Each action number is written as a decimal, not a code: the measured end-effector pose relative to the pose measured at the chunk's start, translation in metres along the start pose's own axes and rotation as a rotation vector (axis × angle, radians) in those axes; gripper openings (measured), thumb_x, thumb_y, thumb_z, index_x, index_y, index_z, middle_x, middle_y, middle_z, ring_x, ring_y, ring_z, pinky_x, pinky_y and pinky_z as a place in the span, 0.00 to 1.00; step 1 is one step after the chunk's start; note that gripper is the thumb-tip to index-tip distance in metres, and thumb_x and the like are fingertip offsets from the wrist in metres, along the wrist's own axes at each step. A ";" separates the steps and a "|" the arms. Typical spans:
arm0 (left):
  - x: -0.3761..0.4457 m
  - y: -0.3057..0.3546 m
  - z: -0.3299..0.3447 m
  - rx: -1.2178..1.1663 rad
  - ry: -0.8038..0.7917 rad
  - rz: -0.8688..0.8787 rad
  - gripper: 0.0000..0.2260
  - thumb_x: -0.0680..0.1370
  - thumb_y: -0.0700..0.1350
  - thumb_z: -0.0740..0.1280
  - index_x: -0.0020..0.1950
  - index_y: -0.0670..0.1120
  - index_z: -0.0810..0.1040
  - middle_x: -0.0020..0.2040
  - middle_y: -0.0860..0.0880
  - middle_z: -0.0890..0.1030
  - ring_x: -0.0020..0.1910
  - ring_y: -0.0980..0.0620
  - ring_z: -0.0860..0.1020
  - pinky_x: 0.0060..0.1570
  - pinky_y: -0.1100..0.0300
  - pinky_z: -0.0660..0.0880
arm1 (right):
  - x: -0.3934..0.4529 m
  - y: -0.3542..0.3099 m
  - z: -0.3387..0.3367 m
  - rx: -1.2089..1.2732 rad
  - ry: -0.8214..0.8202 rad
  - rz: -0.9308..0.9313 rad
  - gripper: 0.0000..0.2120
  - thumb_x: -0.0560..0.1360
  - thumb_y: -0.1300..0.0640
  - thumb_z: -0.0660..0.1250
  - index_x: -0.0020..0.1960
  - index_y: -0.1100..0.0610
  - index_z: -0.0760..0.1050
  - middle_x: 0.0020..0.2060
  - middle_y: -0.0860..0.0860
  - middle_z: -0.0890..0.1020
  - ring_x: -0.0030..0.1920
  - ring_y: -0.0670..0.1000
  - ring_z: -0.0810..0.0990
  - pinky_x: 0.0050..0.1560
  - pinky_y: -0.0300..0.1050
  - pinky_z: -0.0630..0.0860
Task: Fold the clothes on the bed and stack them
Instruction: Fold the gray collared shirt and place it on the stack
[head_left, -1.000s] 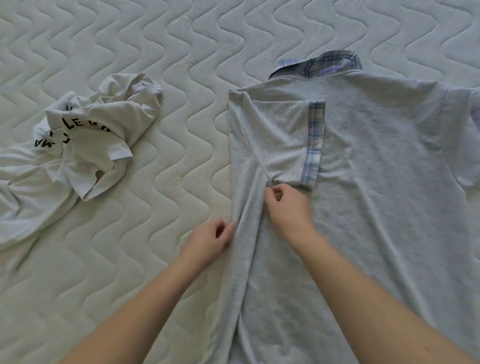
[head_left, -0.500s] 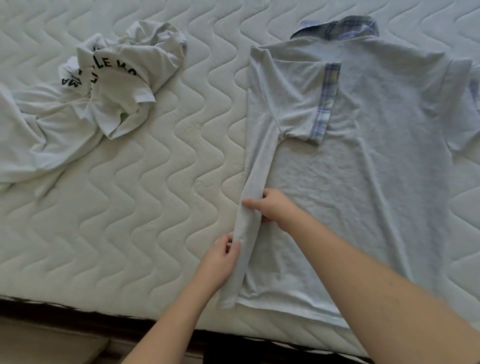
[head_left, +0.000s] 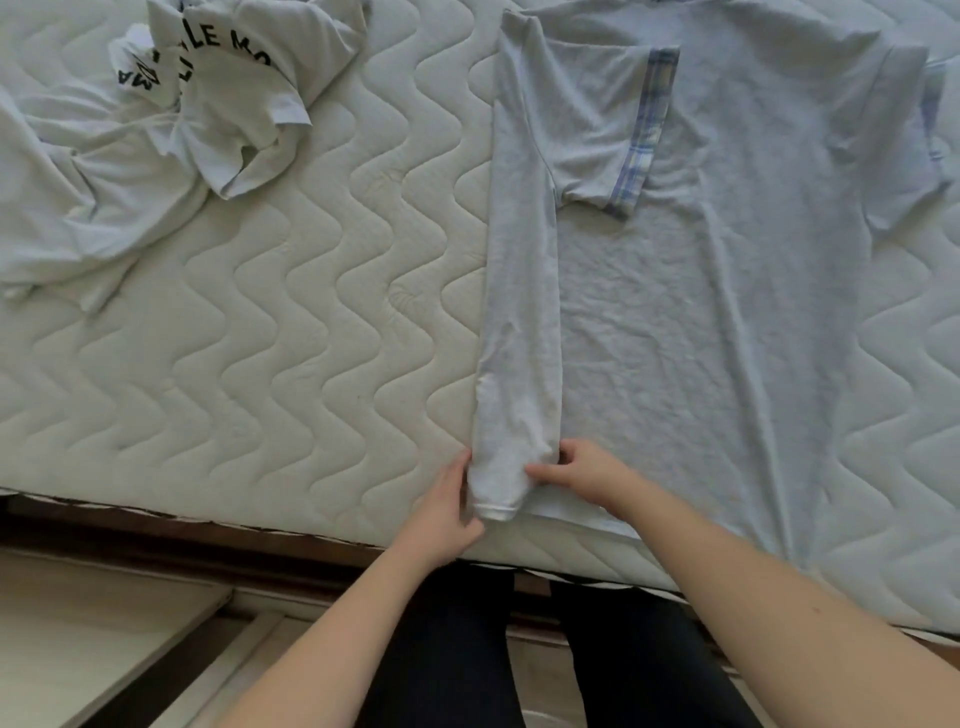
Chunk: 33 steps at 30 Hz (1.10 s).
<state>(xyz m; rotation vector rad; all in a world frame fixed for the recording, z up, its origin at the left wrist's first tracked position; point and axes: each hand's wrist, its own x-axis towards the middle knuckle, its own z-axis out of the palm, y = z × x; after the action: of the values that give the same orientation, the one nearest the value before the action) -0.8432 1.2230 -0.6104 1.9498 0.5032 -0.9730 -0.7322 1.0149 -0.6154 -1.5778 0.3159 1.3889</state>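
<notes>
- Polo shirt (head_left: 727, 322) on mattress (head_left: 260, 338) — soft, light, limp.
- Left hand (head_left: 441, 512), right hand (head_left: 576, 470): grip pinching folded hem corner.
- Best taken by hem and shoulder.

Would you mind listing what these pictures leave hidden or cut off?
- Grey shirt: collar cut off by the head view's top edge; right sleeve runs past the right edge.
- White printed shirt: crumpled, so its lettering is only partly readable; its left part leaves the frame.
- Left hand: fingertips hidden behind the folded hem.
</notes>
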 end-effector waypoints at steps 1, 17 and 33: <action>-0.001 -0.002 0.003 0.080 -0.042 0.000 0.47 0.67 0.50 0.70 0.80 0.53 0.47 0.72 0.52 0.63 0.68 0.54 0.68 0.67 0.60 0.67 | -0.003 0.006 0.005 -0.045 -0.038 0.011 0.11 0.72 0.53 0.76 0.53 0.50 0.81 0.49 0.46 0.85 0.51 0.44 0.83 0.56 0.39 0.77; -0.009 -0.001 0.035 0.160 0.325 -0.139 0.27 0.81 0.46 0.59 0.78 0.56 0.54 0.49 0.51 0.78 0.42 0.50 0.76 0.43 0.56 0.73 | -0.025 0.037 0.035 -0.134 0.183 0.154 0.12 0.78 0.46 0.65 0.51 0.55 0.79 0.41 0.52 0.85 0.33 0.47 0.83 0.32 0.42 0.78; -0.004 0.011 0.052 0.085 0.416 -0.168 0.31 0.73 0.57 0.69 0.72 0.54 0.59 0.65 0.51 0.75 0.55 0.47 0.78 0.46 0.50 0.76 | -0.037 0.035 0.039 0.478 0.015 0.017 0.08 0.78 0.55 0.68 0.50 0.58 0.83 0.50 0.53 0.86 0.50 0.49 0.83 0.57 0.45 0.78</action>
<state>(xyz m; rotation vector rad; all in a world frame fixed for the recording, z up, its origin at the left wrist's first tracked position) -0.8612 1.1737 -0.6177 2.2250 0.8846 -0.6949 -0.7931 1.0137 -0.5958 -1.1912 0.6215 1.2028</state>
